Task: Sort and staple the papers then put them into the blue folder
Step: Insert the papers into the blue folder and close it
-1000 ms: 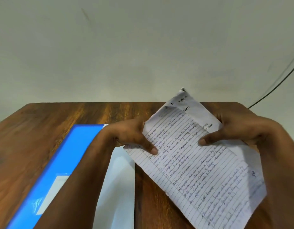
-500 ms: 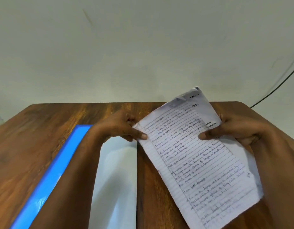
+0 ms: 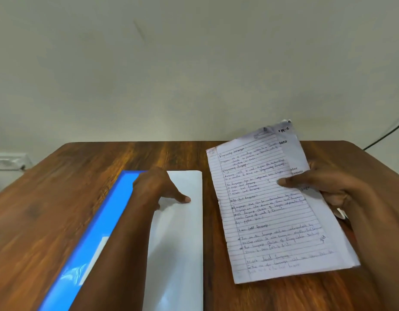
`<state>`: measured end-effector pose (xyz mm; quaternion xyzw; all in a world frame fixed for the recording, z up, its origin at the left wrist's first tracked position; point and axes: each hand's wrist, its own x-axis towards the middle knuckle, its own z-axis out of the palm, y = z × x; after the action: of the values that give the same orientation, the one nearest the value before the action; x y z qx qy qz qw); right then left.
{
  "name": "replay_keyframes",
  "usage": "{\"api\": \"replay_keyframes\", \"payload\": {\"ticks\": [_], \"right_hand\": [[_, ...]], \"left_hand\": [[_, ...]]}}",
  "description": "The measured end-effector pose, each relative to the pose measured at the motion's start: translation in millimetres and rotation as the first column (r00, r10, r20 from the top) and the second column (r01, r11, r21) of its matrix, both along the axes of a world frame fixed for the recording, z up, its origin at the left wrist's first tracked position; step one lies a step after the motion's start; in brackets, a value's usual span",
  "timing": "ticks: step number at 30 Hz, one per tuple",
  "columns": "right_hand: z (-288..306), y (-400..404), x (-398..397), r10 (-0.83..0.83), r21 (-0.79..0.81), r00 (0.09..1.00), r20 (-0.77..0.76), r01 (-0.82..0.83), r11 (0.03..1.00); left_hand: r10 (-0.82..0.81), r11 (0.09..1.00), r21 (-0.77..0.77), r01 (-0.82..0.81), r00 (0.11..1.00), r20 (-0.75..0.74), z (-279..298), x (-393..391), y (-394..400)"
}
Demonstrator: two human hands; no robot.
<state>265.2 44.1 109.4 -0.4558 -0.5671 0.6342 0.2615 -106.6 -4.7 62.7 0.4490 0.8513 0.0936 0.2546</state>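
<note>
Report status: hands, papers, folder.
Right hand pinching the papers, raised over the table. Left hand fingers resting on the open blue folder. No stapler in view.

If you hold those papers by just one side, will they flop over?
Probably a bit. The papers are thin sheets, and the right hand pinches only one edge. Their top corner already curls. They look light, so the loose sheets might also slide apart.

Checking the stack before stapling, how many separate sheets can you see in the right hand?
2: a handwritten lined sheet in front, a printed sheet behind it. More may be hidden.
</note>
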Motion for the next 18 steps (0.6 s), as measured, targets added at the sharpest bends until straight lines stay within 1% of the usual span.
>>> {"api": "replay_keyframes", "payload": {"ticks": [3, 6, 7, 8, 11, 13, 16, 18], "right_hand": [[-1, -2, -2, 0.008, 0.001, 1.0, 0.006, -0.008, 1.0], [1, -2, -5, -0.029, 0.027, 0.999, 0.032, 0.028, 0.999], [1, -2, -5, -0.034, 0.029, 0.999, 0.036, 0.033, 0.999], [2, -3, -6, -0.032, 0.025, 0.999, 0.039, 0.031, 0.999], [4, -8, -9, -0.022, 0.008, 0.999, 0.046, 0.021, 1.0], [3, -10, -10, -0.034, 0.003, 0.999, 0.02, 0.034, 0.999], [3, -13, -11, -0.067, 0.008, 0.998, 0.018, 0.067, 0.998], [6, -16, -13, -0.081, 0.007, 0.997, 0.022, 0.08, 0.997]], "left_hand": [[-0.007, 0.997, -0.073, 0.002, 0.998, -0.062, -5, -3, 1], [-0.049, 0.995, -0.102, 0.024, 0.967, -0.25, -6, -6, 1], [-0.069, 0.994, -0.102, 0.04, 0.952, -0.3, -7, -6, 0], [-0.083, 0.994, -0.1, 0.053, 0.944, -0.318, -6, -7, 0], [-0.084, 0.995, -0.078, 0.064, 0.95, -0.3, -6, -4, -4], [-0.067, 0.997, -0.045, 0.056, 0.952, -0.3, -3, 1, -9], [-0.015, 0.996, 0.077, 0.037, 0.964, -0.264, 3, 6, -15], [-0.038, 0.989, 0.131, 0.068, 0.976, -0.214, 10, 10, -18]]}}
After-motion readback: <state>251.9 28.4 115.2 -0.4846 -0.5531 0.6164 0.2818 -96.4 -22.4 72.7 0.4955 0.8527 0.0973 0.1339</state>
